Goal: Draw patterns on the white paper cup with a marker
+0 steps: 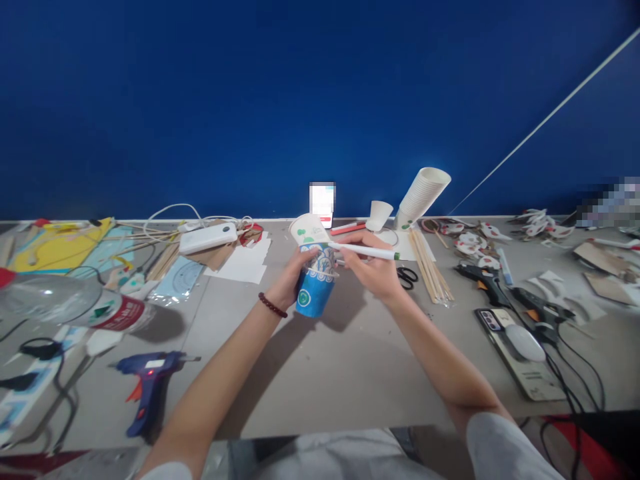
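Above the middle of the table, my left hand point(296, 275) is closed around a blue-painted paper cup point(316, 295) with white scalloped patterns and a green mark. A white paper cup piece point(307, 230) with green print rises above its patterned band; how the two are joined is hidden. In my right hand point(373, 270) is a white marker point(371, 251) with a green end, its tip against or very near the patterned part. I cannot tell whether the tip touches.
A blue glue gun point(153, 387), power strip point(37, 393) and plastic bottle point(75, 303) lie at left. Stacked paper cups point(423, 197), scissors point(409, 277), wooden sticks point(431, 270), black glue guns point(487, 283) and a phone point(520, 360) lie at right. A lit phone point(323, 203) stands by the wall.
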A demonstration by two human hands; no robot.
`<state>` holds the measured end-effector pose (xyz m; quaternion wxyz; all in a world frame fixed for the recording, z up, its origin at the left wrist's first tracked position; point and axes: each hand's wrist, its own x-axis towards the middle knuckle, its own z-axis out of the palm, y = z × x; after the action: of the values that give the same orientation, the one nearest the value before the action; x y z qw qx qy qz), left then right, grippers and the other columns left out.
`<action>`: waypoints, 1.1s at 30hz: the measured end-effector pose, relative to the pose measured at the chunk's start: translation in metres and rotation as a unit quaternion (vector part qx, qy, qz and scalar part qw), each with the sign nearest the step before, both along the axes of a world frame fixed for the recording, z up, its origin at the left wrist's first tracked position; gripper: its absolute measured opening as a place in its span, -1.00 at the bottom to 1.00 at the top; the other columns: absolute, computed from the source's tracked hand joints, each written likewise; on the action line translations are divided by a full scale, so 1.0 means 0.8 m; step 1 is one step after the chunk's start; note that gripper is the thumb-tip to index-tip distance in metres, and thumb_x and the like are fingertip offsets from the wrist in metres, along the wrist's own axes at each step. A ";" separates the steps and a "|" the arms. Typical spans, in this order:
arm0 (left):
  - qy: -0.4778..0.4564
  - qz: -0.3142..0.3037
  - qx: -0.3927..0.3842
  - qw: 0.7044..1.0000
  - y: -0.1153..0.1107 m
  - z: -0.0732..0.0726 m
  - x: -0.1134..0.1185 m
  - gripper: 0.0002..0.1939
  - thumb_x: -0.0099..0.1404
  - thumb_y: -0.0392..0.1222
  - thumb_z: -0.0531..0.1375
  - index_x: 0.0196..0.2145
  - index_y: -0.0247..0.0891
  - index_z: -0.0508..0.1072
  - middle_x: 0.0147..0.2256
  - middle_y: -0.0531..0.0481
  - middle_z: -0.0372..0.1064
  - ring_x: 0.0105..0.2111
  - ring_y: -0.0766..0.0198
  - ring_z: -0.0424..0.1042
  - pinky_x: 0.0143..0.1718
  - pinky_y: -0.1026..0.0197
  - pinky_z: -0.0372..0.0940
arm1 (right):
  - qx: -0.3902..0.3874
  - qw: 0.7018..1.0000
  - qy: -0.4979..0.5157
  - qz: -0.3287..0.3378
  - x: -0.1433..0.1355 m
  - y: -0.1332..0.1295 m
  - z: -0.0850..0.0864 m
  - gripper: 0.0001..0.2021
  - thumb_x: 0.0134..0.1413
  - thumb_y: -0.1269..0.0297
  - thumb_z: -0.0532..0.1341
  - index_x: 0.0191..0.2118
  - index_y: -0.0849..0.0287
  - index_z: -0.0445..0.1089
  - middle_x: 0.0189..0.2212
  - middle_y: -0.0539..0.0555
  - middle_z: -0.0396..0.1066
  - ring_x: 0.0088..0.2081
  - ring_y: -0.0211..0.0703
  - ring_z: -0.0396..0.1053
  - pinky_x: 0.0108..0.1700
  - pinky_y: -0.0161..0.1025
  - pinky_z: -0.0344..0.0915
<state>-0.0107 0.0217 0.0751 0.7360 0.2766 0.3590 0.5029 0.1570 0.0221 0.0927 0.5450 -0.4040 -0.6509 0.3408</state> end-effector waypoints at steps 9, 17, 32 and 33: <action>-0.025 -0.026 -0.024 0.999 0.006 -0.010 -0.007 -0.62 0.23 -0.02 0.26 -0.12 -0.36 0.53 -0.30 -0.17 0.60 -0.30 0.09 0.59 -0.24 0.15 0.48 | -0.051 0.993 0.100 0.027 0.002 0.004 0.008 -0.78 0.06 0.08 0.34 -0.31 0.11 0.45 -0.29 0.07 0.54 -0.24 -0.12 0.55 -0.41 -0.24 0.56; -0.045 -0.022 0.018 0.999 0.013 -0.015 -0.005 -0.56 0.21 0.02 0.27 -0.07 -0.34 0.52 -0.20 -0.17 0.59 -0.22 0.08 0.58 -0.13 0.10 0.44 | -0.043 0.992 0.117 0.015 0.003 0.003 0.012 -0.81 0.08 0.10 0.31 -0.30 0.11 0.44 -0.28 0.08 0.54 -0.23 -0.13 0.55 -0.33 -0.20 0.57; -0.050 -0.024 -0.021 0.998 0.005 -0.010 0.000 -0.62 0.19 0.04 0.25 -0.17 -0.32 0.55 -0.29 -0.17 0.60 -0.22 0.03 0.58 -0.13 0.07 0.44 | -0.018 0.996 0.071 0.043 0.002 0.006 -0.009 -0.82 0.13 0.14 0.31 -0.21 0.11 0.50 -0.18 0.07 0.52 -0.24 -0.16 0.54 -0.21 -0.13 0.59; -0.049 -0.020 -0.015 0.999 0.004 -0.010 0.001 -0.65 0.18 0.00 0.27 -0.19 -0.32 0.55 -0.29 -0.15 0.59 -0.25 0.07 0.58 -0.14 0.09 0.44 | -0.019 0.996 0.071 0.044 0.002 0.006 -0.009 -0.82 0.12 0.15 0.31 -0.22 0.11 0.50 -0.18 0.08 0.52 -0.25 -0.16 0.54 -0.22 -0.12 0.60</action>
<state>-0.0100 0.0249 0.0669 0.7663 0.2481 0.3247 0.4958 0.1584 0.0269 0.0858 0.5664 -0.3598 -0.6210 0.4050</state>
